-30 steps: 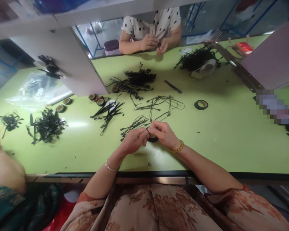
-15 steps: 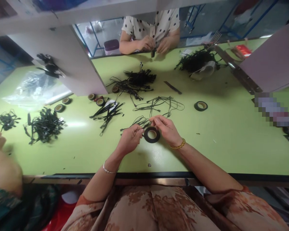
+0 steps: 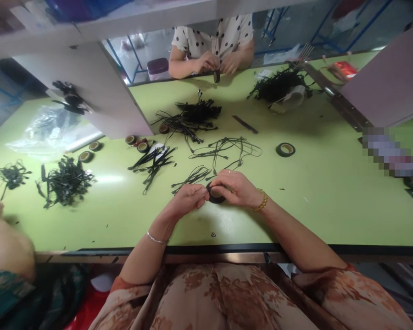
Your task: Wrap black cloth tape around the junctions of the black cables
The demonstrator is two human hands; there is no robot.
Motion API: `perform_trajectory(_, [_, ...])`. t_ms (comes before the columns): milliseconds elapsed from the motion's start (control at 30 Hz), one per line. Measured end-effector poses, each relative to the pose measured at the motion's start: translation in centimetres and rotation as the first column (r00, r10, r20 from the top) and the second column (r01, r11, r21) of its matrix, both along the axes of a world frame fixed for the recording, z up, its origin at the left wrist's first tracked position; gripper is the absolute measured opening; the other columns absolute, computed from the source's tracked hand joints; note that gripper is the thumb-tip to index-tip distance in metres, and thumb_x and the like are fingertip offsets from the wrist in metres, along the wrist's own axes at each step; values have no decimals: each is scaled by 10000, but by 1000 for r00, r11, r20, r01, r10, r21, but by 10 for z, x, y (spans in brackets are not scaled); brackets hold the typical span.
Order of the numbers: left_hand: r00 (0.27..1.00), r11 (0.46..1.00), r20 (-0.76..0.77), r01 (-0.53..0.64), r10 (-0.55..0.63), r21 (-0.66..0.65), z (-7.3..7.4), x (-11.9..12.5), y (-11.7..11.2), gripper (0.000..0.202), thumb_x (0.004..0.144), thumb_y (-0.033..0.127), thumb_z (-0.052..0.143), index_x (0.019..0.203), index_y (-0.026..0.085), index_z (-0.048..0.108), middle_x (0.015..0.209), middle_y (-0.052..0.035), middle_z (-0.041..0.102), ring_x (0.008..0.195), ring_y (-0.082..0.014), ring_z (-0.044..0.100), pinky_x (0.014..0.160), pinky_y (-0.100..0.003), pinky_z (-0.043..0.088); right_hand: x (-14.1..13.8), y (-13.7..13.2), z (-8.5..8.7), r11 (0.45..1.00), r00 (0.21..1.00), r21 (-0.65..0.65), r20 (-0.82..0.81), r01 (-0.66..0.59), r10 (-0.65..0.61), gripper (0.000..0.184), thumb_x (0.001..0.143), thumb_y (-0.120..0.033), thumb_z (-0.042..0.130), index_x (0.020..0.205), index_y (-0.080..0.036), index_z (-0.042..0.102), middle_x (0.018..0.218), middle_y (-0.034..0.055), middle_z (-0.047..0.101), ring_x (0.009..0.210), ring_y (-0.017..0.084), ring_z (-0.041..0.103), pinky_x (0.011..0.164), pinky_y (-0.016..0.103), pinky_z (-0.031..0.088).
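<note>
My left hand and my right hand meet low over the green table, near its front edge. A black roll of tape sits between them, and my right hand's fingers curl over it. The fingertips of my left hand are pinched together at the roll's left side, on something thin that I cannot make out. A small bundle of thin black cables lies on the table just beyond my left hand. Looped black cables lie farther back.
Another tape roll lies to the right, several more to the left by a white divider. Piles of black cables lie left, centre and back right. A person in a dotted top works opposite; another person's arm is at my left.
Half a second ago my hands were apart with the roll hanging in plain view between them. They have closed together again and my right hand now covers most of the roll.
</note>
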State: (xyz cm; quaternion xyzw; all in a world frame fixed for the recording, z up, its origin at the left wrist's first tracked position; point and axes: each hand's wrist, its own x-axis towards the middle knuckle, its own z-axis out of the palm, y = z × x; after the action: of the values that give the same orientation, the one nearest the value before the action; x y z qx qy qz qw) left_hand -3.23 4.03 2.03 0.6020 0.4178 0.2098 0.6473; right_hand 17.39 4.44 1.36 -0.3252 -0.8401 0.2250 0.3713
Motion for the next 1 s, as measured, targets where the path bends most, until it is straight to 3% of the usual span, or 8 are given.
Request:
perform_trajectory(133, [999, 995, 51, 18, -14, -95, 0, -2, 2, 536, 813, 672, 555, 745, 141, 580, 462, 56, 427, 405, -53, 291, 416, -211, 199, -5, -2, -6, 997, 995, 28, -61, 76, -74, 254, 947, -269, 482, 704, -205, 519, 628, 16, 586, 603, 151, 493, 611, 286, 394])
perform_trajectory(367, [969, 986, -246, 34, 8, 165, 13, -17, 8, 375, 902, 485, 496, 789, 155, 633, 605, 19, 580, 503, -76, 420, 499, -199, 341, 4, 5, -16, 922, 941, -246, -86, 297, -326, 352, 972, -397, 489, 688, -192, 524, 573, -18, 525, 531, 122, 453, 540, 260, 363])
perform_trajectory(433, [968, 989, -250, 36, 1, 144, 12, -19, 10, 362, 903, 467, 487, 796, 155, 637, 576, 28, 562, 491, -78, 417, 497, -202, 339, 5, 7, -14, 935, 943, -163, -61, 315, -328, 367, 1002, -412, 435, 768, -179, 596, 677, 21, 616, 640, 151, 533, 632, 287, 414])
perform_trajectory(567, [972, 991, -235, 36, -4, 132, 10, -18, 9, 364, 901, 458, 494, 788, 151, 655, 540, 32, 550, 470, -74, 394, 479, -200, 317, -1, 3, -11, 942, 955, 236, 118, 239, -271, 328, 1002, -403, 446, 1104, -172, 656, 1066, 109, 708, 995, 243, 584, 892, 407, 384])
perform_trajectory(667, [976, 992, -215, 56, -31, 111, 10, -17, 9, 354, 889, 455, 536, 789, 147, 680, 542, 26, 559, 464, -69, 386, 467, -201, 305, -6, 1, -15, 934, 915, 333, 321, 133, -244, 272, 990, -326, 468, 953, -165, 683, 867, 89, 711, 836, 223, 570, 829, 398, 356])
perform_trajectory(767, [984, 992, -141, -93, 105, 88, 10, -24, 14, 336, 859, 462, 613, 838, 137, 696, 614, 1, 616, 492, -67, 443, 489, -203, 346, -1, 5, -19, 949, 912, 263, 321, 174, -256, 313, 993, -282, 442, 799, -161, 655, 722, 71, 671, 698, 188, 532, 750, 356, 356])
perform_trajectory(900, [889, 895, 130, -446, 439, 26, 8, -35, 23, 423, 825, 476, 691, 1107, 162, 668, 936, -66, 709, 678, -97, 606, 650, -248, 484, 7, 8, -12, 960, 955, 7, 97, 281, -281, 334, 993, -307, 434, 747, -176, 617, 656, 38, 637, 624, 158, 531, 663, 300, 378])
perform_trajectory(1000, [853, 887, 251, -458, 457, -57, 3, -28, 23, 501, 710, 358, 828, 1144, 159, 675, 884, -42, 702, 703, -96, 604, 687, -249, 483, 2, 3, -7, 946, 968, -225, -31, 236, -249, 324, 986, -333, 442, 772, -178, 628, 650, 16, 634, 592, 136, 548, 595, 258, 384])
